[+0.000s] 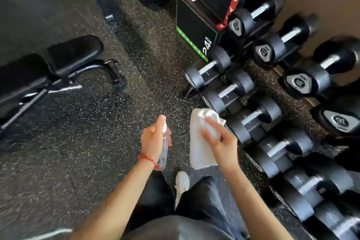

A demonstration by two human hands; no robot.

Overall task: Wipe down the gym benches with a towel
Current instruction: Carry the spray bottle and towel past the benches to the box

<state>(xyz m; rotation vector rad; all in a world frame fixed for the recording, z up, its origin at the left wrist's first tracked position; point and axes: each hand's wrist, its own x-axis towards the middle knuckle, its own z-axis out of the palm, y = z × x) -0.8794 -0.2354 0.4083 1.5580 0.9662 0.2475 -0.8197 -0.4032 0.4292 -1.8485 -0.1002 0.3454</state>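
My left hand (153, 140) grips a clear spray bottle (163, 154) upright, its nozzle pointing toward the towel. A red cord bracelet sits on that wrist. My right hand (218, 138) holds a white towel (200, 142) that hangs folded below the fingers, just right of the bottle. A black padded gym bench (74, 52) on a dark metal frame stands at the left, well apart from both hands.
A rack of black dumbbells (253, 119) runs along the right side, close to my right hand. Black plyo boxes (194, 23) stand at the back. Speckled rubber floor (78, 152) spreads between bench and rack. My white shoe (182, 181) shows below the hands.
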